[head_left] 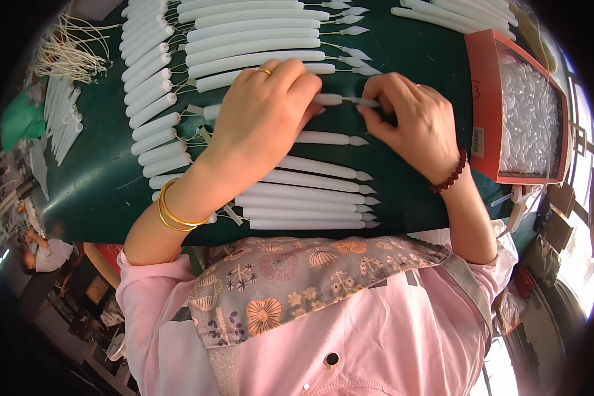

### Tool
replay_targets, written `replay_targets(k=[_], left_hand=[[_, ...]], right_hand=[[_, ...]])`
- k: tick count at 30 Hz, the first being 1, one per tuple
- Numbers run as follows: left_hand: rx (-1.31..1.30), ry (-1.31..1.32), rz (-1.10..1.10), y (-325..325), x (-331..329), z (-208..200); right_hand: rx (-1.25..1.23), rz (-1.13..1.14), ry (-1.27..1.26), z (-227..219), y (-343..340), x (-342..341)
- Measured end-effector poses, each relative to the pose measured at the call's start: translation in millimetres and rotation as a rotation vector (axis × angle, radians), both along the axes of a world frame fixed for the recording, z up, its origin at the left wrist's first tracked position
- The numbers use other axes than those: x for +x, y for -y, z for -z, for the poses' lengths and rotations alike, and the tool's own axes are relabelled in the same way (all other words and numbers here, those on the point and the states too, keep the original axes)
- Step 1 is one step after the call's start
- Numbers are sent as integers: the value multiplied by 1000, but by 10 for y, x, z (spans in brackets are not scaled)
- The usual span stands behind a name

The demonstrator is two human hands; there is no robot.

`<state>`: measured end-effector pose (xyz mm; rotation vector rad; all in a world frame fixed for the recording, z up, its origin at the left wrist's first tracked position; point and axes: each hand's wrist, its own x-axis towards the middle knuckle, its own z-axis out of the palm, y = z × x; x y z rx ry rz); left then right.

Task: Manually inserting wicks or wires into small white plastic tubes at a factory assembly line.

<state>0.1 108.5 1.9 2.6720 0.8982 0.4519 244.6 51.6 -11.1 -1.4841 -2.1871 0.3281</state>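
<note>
My left hand (pixel 267 109) is closed around a white LED taper candle (pixel 329 99), whose end sticks out past my fingers. Thumb and fingers of my right hand (pixel 412 119) pinch a flame-shaped tip (pixel 368 102) at that end, where a short wire shows between tip and candle. Beyond my hands, a row of white candles (pixel 254 43) has flame tips (pixel 355 53) hanging off on wires. Nearer to me lie several candles (pixel 310 188) with tips seated against their ends. Short white tubes (pixel 155 129) line up on the left, wired to the candles.
A red box (pixel 480 99) full of translucent flame tips (pixel 525 119) stands at the right of the green table (pixel 435 59). More white sticks (pixel 455 16) lie at the far right. Loose wires (pixel 72 49) and white tubes (pixel 63 122) sit far left. Another person (pixel 49 254) is at left.
</note>
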Motion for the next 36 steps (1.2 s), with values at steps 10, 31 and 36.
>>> replay_targets(k=[10,31,36], left_hand=[[-404,211,-35,244,-107,-10],[-448,148,73,146,-190,-55],[-386,137,112,143,-159,9]], right_hand=[[-17,-157,-341,48,41,-80],[-114,-271,-178,22,122,-21],[-25,-327,-138,98,112,-24]])
